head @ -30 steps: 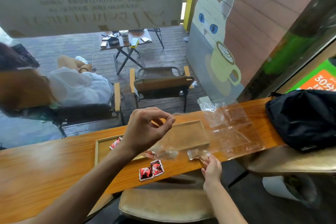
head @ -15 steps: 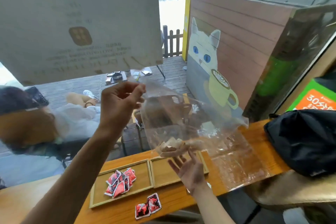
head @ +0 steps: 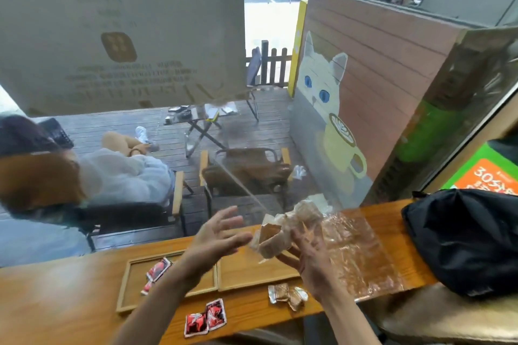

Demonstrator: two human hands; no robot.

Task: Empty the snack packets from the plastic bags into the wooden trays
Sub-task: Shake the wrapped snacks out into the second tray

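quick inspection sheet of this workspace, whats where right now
surface: wooden counter along a window.
job's things: two wooden trays side by side; left tray holds red packets; right tray shows none. Two red packets and brown packets lie on the counter outside the trays. More brown packets sit in a clear plastic bag above the right tray.
clutter: black bag on the counter's right end.
hands: left hand open, touching nothing; right hand spread under the packets.
cables: nothing seen.
surroundings: deck with chairs, seated person, cat mural outside.
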